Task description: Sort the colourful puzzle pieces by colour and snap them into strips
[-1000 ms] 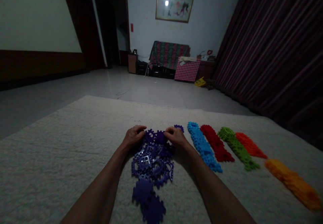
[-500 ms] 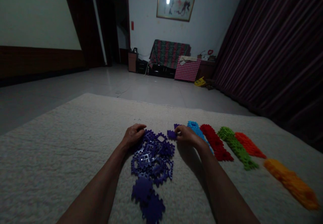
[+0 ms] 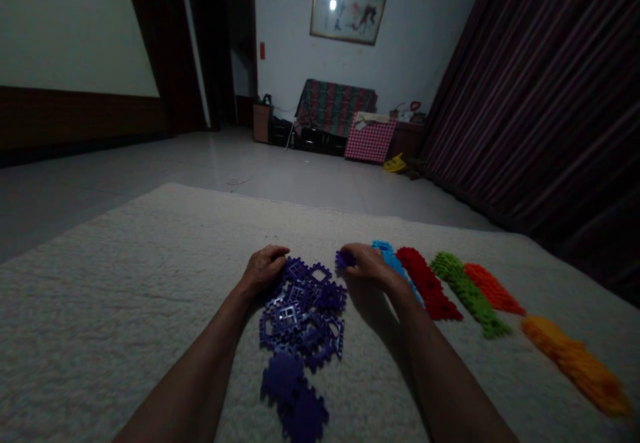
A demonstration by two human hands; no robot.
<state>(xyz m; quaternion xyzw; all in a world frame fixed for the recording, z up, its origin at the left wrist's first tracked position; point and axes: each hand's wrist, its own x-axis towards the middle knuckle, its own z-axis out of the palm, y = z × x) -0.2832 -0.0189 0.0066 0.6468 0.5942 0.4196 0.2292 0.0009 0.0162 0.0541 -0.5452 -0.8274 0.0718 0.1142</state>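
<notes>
A heap of purple interlocking plastic tiles lies on the pale mat in front of me, some with window-like cut-outs. My left hand rests against the far left edge of the heap, its fingers loosely curved and apart from the thumb. Beyond the heap's right side, my right hand pinches a purple tile just above or on the mat; I cannot tell if another piece lies under it. Two solid purple tiles sit at the near end of the heap.
Rows of blue tiles, red tiles, green tiles, orange-red tiles and yellow-orange tiles lie to the right on the mat. Past its far edge are the tiled floor, a cloth-covered seat and a dark curtain.
The purple tile in my right hand has shifted slightly up and now overlaps where a second purple piece showed behind it. My left hand stays in place.
</notes>
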